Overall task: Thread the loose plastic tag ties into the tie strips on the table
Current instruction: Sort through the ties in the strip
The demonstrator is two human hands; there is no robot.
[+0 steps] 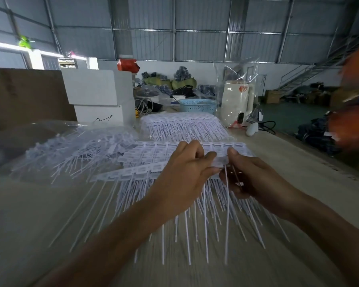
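White plastic tie strips (145, 160) lie stacked mid-bench, tails fanned toward the near edge. Left hand (182, 179) pinches the top strip's right end, fingers curled over its heads. Right hand (257, 179) pinches a loose tag tie (226, 195) just below that end, tail hanging down. Loose ties (75, 152) heaped in a clear bag toward the left edge; another strip stack (182, 125) further back.

No text can be read: the orange sticker (244, 88) on the white jug (236, 102) at one o'clock is blurred.
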